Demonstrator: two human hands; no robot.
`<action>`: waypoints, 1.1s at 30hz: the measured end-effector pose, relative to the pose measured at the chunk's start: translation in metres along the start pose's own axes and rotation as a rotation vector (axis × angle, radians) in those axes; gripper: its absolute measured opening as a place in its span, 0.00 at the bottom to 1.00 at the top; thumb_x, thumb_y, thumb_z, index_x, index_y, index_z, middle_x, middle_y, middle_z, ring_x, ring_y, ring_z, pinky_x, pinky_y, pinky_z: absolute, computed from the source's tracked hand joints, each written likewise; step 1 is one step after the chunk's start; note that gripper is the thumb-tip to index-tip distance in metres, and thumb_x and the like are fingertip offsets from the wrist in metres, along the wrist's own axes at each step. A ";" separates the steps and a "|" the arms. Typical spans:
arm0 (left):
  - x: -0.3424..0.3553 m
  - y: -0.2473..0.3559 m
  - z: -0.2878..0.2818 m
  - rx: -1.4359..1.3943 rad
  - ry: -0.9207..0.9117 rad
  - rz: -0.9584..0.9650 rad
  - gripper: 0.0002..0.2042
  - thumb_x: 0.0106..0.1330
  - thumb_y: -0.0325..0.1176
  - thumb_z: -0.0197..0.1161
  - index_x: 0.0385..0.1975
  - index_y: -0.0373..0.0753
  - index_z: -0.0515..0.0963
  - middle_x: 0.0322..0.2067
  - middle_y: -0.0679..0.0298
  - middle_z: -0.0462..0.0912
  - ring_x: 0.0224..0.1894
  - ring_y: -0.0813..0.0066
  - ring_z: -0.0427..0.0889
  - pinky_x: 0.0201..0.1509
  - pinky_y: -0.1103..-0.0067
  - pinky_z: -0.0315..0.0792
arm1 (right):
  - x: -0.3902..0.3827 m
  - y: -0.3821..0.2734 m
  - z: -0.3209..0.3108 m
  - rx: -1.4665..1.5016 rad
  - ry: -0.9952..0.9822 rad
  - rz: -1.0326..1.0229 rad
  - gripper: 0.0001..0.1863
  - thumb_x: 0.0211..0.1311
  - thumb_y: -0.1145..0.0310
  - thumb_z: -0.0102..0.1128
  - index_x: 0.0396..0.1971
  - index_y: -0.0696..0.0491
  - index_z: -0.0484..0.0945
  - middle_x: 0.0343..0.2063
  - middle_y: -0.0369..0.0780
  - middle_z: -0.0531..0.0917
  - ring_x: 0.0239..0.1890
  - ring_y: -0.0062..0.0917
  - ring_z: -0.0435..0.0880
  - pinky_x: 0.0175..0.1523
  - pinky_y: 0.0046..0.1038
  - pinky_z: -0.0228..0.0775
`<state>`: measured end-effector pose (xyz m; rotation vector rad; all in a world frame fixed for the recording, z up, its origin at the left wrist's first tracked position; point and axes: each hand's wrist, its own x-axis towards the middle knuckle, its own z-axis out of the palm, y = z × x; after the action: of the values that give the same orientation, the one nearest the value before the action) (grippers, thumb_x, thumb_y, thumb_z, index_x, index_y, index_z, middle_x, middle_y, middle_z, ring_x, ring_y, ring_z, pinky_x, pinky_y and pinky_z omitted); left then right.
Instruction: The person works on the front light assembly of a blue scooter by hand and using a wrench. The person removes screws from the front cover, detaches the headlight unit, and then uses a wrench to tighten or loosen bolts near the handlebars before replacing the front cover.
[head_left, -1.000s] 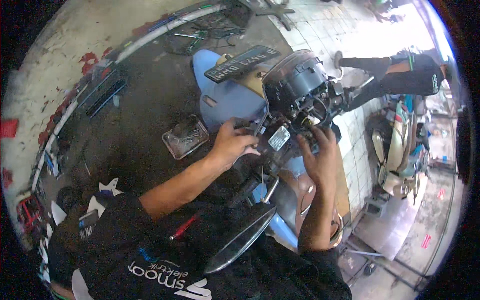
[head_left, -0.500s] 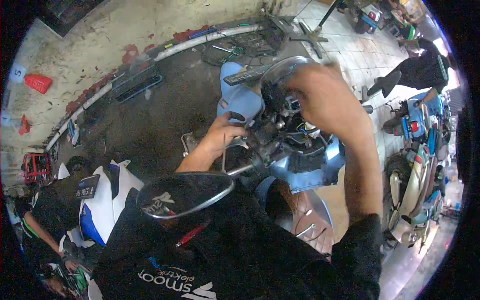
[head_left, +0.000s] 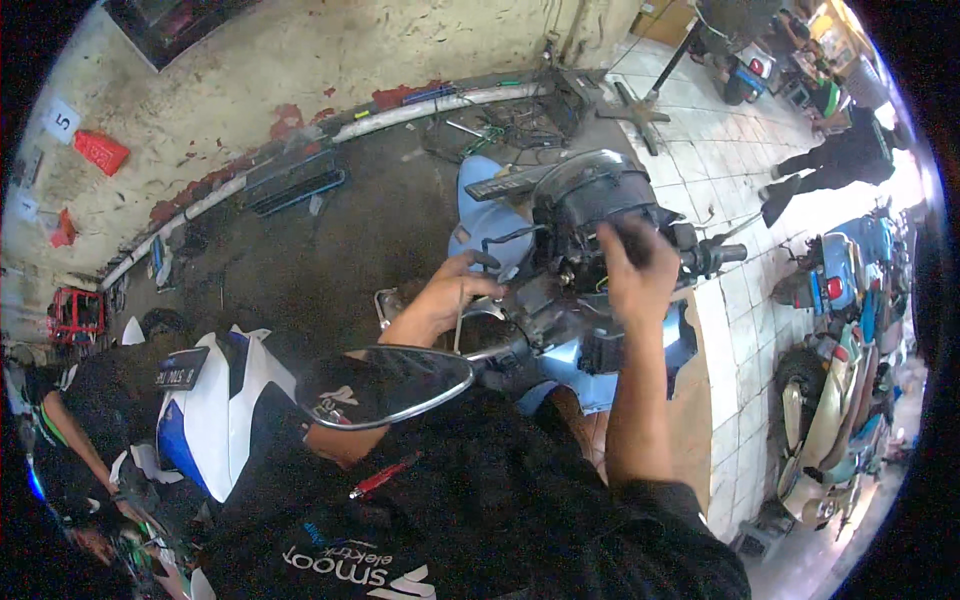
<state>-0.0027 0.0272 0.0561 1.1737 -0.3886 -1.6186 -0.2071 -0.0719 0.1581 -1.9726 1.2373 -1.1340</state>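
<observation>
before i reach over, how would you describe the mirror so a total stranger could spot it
Start at the blue scooter in the middle, then find the wearer's left hand. Below it, the mirror crosses in front of the left forearm. Its glossy oval face and silver rim stand out from the black shirt behind.

The person is wearing a black shirt (head_left: 520,530), which is filling the lower middle of the frame. Slanting white lettering (head_left: 335,570) and an angular white emblem (head_left: 408,583) are running along the bottom edge, with a small blue print (head_left: 325,534) sitting just above. A slim red pen (head_left: 385,475) is lying against the fabric. A loose black sleeve (head_left: 680,510) is ending at lower right, leaving the forearm and the hands (head_left: 642,268) showing bare.
</observation>
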 end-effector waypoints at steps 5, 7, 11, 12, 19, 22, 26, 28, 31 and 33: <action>0.007 -0.003 -0.006 -0.018 -0.054 0.010 0.23 0.48 0.18 0.66 0.47 0.27 0.71 0.38 0.51 0.81 0.38 0.64 0.83 0.42 0.72 0.78 | -0.041 0.006 0.006 0.146 -0.192 0.376 0.14 0.57 0.66 0.64 0.37 0.61 0.83 0.34 0.49 0.85 0.37 0.33 0.85 0.46 0.28 0.73; 0.007 -0.003 -0.006 0.010 -0.077 -0.009 0.25 0.49 0.20 0.66 0.50 0.29 0.71 0.41 0.55 0.80 0.39 0.64 0.82 0.47 0.70 0.77 | -0.045 -0.009 0.015 -0.033 -0.204 0.346 0.16 0.59 0.63 0.62 0.39 0.61 0.82 0.36 0.52 0.84 0.38 0.37 0.85 0.47 0.30 0.73; 0.005 0.006 0.002 -0.094 -0.143 -0.084 0.21 0.51 0.18 0.62 0.48 0.29 0.72 0.38 0.56 0.81 0.37 0.65 0.83 0.43 0.72 0.80 | -0.043 -0.012 0.044 -0.473 -0.216 0.286 0.18 0.59 0.59 0.60 0.38 0.61 0.82 0.28 0.53 0.83 0.32 0.40 0.84 0.40 0.31 0.72; 0.010 0.002 -0.002 -0.102 -0.152 -0.102 0.21 0.51 0.18 0.62 0.48 0.29 0.72 0.38 0.56 0.81 0.37 0.65 0.83 0.43 0.72 0.80 | -0.041 -0.020 0.048 -0.535 -0.210 0.314 0.21 0.57 0.56 0.61 0.38 0.61 0.82 0.27 0.55 0.82 0.35 0.45 0.83 0.40 0.33 0.73; 0.014 -0.007 -0.007 -0.256 -0.324 -0.109 0.19 0.54 0.17 0.59 0.48 0.28 0.72 0.43 0.52 0.79 0.38 0.62 0.83 0.40 0.70 0.80 | -0.042 -0.047 0.070 -0.408 0.029 0.459 0.21 0.51 0.63 0.66 0.44 0.58 0.81 0.43 0.51 0.82 0.45 0.41 0.83 0.52 0.37 0.72; 0.006 0.001 0.001 -0.174 -0.306 -0.060 0.16 0.55 0.17 0.57 0.46 0.27 0.72 0.40 0.53 0.81 0.37 0.63 0.83 0.40 0.71 0.80 | -0.031 -0.060 0.071 -0.369 0.114 0.260 0.22 0.48 0.70 0.67 0.47 0.57 0.79 0.45 0.49 0.82 0.43 0.38 0.84 0.46 0.32 0.76; 0.011 -0.002 0.007 -0.175 -0.250 -0.078 0.17 0.55 0.16 0.56 0.47 0.28 0.71 0.42 0.53 0.80 0.40 0.64 0.82 0.42 0.71 0.80 | -0.012 -0.065 0.076 -0.722 -0.130 0.026 0.23 0.43 0.72 0.68 0.46 0.47 0.80 0.40 0.46 0.78 0.43 0.44 0.80 0.46 0.39 0.74; 0.011 0.000 0.003 -0.080 -0.328 -0.036 0.19 0.55 0.16 0.56 0.49 0.29 0.69 0.43 0.53 0.79 0.42 0.65 0.80 0.44 0.72 0.79 | -0.010 -0.059 0.079 -0.773 -0.214 -0.051 0.17 0.45 0.73 0.68 0.40 0.50 0.82 0.38 0.45 0.79 0.40 0.41 0.81 0.43 0.35 0.74; 0.015 -0.019 -0.001 0.084 -0.167 0.112 0.21 0.55 0.22 0.62 0.51 0.30 0.69 0.44 0.53 0.79 0.44 0.67 0.79 0.43 0.73 0.78 | -0.015 -0.057 0.073 -0.383 0.070 -0.012 0.16 0.45 0.77 0.69 0.37 0.58 0.80 0.37 0.43 0.81 0.39 0.32 0.82 0.43 0.28 0.73; 0.021 -0.032 -0.003 0.159 -0.199 0.180 0.22 0.55 0.23 0.63 0.51 0.30 0.69 0.45 0.52 0.78 0.46 0.65 0.79 0.44 0.72 0.77 | -0.032 -0.026 0.068 -0.184 0.214 0.115 0.12 0.51 0.77 0.68 0.37 0.60 0.80 0.34 0.39 0.82 0.37 0.23 0.80 0.39 0.23 0.71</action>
<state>-0.0170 0.0226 0.0214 1.0638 -0.7421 -1.5728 -0.1436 -0.0306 0.1330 -1.9193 1.5959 -1.2371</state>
